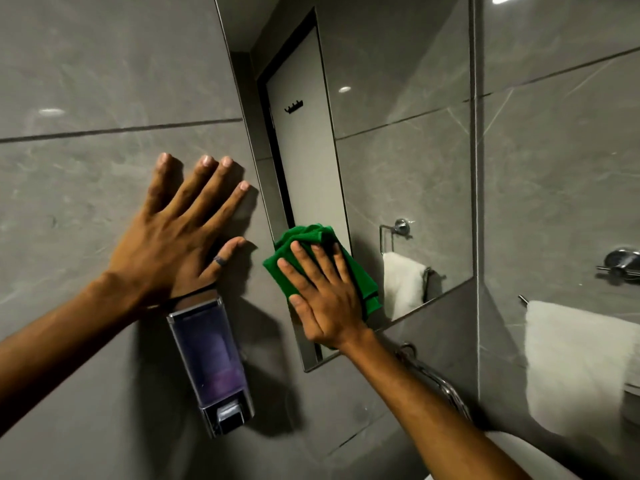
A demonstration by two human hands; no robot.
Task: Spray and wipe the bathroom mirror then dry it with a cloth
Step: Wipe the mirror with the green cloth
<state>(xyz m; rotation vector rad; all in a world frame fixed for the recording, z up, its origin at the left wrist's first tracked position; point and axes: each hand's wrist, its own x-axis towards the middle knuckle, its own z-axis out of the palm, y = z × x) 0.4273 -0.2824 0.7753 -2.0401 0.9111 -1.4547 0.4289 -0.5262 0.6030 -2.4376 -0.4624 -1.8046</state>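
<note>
Seen from the head camera, a tall, narrow mirror (398, 161) hangs on a grey tiled wall (104, 64), its long axis vertical, tilted by the wide lens. The right hand (325, 299), fingers spread flat, presses a folded green cloth (304, 239) against the mirror's lower left corner, near the left and bottom edges; clear glass lies above and rightward. The left hand (180, 233) rests splayed on the tile, just above a soap dispenser (214, 365). A white towel (575, 362), possibly on a rail, hangs right.
</note>
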